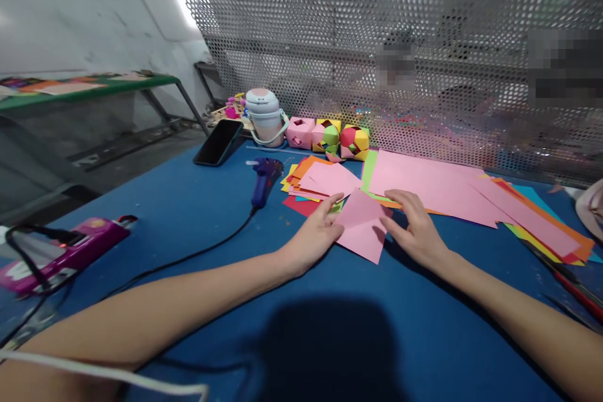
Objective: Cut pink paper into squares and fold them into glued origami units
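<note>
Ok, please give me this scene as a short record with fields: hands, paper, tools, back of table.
Left hand: at left edge of small pink sheet
Right hand: at the sheet's right edge, fingers spread
Other paper: mixed-colour pile, large pink sheet
Tools: blue glue gun, lying on the blue table
Back of table: lidded container, three paper shapes

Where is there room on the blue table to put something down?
There's bare table between the phone, the blue glue gun and the purple power strip. Another bare patch lies this side of the pink square, between the left arm and right arm. It's crowded along the mesh, with the lidded container, folded paper shapes and coloured papers.
</note>
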The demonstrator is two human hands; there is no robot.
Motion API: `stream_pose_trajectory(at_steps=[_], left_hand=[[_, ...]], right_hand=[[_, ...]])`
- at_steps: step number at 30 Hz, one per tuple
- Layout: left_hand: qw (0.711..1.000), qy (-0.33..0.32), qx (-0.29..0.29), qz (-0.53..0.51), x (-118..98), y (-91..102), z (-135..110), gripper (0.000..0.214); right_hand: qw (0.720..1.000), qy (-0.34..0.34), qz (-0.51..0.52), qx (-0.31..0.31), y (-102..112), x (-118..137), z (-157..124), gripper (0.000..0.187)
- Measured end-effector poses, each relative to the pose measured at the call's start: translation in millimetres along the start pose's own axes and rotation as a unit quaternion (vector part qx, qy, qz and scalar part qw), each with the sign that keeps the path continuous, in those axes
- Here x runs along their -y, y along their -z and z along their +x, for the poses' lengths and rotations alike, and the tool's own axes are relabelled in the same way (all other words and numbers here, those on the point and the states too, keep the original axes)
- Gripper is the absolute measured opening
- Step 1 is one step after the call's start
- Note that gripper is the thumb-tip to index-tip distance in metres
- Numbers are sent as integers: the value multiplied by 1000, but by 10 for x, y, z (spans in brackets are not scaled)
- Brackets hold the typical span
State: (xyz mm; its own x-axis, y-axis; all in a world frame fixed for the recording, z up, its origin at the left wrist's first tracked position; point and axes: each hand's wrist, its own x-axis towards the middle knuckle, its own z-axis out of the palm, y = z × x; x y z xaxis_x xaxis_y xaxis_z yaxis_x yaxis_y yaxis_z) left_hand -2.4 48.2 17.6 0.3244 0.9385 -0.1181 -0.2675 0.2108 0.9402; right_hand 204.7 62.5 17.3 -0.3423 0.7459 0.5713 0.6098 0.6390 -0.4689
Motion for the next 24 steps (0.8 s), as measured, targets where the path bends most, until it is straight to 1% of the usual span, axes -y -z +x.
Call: stream_pose_trajectory(at_steps=[2, 3, 4, 6, 9, 12, 15, 17, 19, 22, 24], left_hand=[[998, -11, 6, 58, -19, 15, -6, 71], [995, -17, 9, 93, -23, 32, -5, 68], [991, -29, 15, 132, -21, 57, 0, 66], [973, -65, 28, 219, -4, 126, 22, 61], [931, -124, 18, 344, 23, 224, 59, 54], [900, -149, 28, 409, 19, 246, 58, 47], [882, -164, 44, 440, 6, 218, 34, 42], [871, -173, 40, 459, 6, 211, 30, 40], [861, -178, 38, 474, 8, 224, 39, 37], [855, -169, 52, 487, -20, 269, 66, 34], [854, -152, 78, 492, -72, 299, 81, 32]], right_hand=[[990, -106, 71, 53, -35, -77, -3, 40], [981, -140, 106, 80, -52, -99, -8, 41], [973, -161, 131, 99, -64, -108, -13, 40], [968, -167, 149, 114, -76, -97, -24, 33], [976, -141, 115, 118, -72, -59, -32, 20], [985, -101, 80, 117, -72, -44, -36, 20], [990, -56, 56, 121, -81, -54, -41, 20], [991, -23, 39, 128, -83, -61, -42, 19], [991, 8, 23, 134, -79, -61, -43, 22], [989, 39, 8, 140, -70, -52, -45, 22], [988, 55, 4, 145, -65, -50, -52, 23]])
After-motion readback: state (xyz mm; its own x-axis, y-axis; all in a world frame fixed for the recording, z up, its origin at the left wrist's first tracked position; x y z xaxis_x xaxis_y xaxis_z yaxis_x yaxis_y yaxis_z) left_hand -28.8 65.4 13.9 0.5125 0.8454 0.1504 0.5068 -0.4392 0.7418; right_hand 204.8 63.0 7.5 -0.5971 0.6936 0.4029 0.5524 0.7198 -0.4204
